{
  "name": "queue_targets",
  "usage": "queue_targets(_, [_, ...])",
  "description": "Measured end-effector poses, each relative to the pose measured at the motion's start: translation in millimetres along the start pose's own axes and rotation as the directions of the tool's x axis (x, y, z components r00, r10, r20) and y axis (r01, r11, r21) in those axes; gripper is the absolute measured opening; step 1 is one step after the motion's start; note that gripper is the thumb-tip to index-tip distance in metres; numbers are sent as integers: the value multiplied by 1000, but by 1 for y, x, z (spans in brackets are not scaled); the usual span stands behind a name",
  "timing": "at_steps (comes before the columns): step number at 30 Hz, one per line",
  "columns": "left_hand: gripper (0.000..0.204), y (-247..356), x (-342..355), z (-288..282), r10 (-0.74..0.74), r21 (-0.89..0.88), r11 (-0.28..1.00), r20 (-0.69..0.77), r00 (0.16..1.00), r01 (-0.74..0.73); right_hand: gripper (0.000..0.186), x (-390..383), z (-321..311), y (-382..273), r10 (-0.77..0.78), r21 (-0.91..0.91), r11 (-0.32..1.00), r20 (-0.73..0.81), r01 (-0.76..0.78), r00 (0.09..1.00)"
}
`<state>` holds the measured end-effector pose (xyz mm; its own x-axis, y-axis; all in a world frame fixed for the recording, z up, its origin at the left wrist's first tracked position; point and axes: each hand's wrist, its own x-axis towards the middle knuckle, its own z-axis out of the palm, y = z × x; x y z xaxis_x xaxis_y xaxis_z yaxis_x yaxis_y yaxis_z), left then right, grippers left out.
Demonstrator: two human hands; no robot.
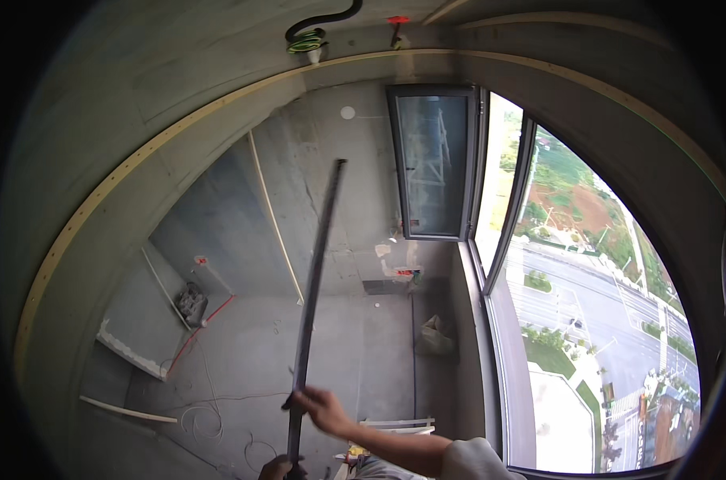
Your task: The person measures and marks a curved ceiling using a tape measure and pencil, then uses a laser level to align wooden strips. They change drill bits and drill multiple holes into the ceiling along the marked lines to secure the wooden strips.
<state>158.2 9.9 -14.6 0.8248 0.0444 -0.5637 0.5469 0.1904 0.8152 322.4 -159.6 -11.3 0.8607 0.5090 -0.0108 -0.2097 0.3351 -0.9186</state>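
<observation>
A long dark straight bar (321, 240) stands out in front of me, slanting slightly from the lower middle of the view toward the upper middle. My right hand (319, 406) has its fingers closed round the bar in its lower part. Below it, my left hand (279, 469) grips the same bar at the bottom edge of the view, partly cut off. Behind my right forearm are some pale slats and small items, too hidden to make out fully.
An open window sash (431, 160) juts in at right beside the large window (587, 304). Wooden battens (163, 136) run along the ceiling, with coiled cable (305, 44) hanging there. Loose wires (199, 416), a plank (127, 408) and a pale bag (435, 340) lie on the floor (355, 368).
</observation>
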Motion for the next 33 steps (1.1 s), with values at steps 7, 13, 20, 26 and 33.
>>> queue_targets(7, [27, -164, -54, -144, 228, 670, 735, -97, 969, -106, 24, 130, -168, -141, -68, 32, 996, -303, 82, 950])
queue_targets(13, [25, -208, -153, -115, 263, 736, 642, -476, 839, 216, 18, 149, -308, -279, -203, -18, 974, -516, 226, 832])
queue_targets(20, [22, -249, -223, -111, 478, 736, 626, -622, 620, 256, 15, 134, -305, -350, -363, -1, 904, -529, 427, 767])
queue_targets(26, [27, -222, -134, -177, 600, 636, 766, -658, 455, -90, 15, 142, -258, -386, -499, 131, 783, -451, 608, 740])
queue_targets(33, [34, -88, -72, -104, 493, 420, 869, -684, 537, -263, 18, 134, -191, -439, -637, 157, 677, -365, 719, 679])
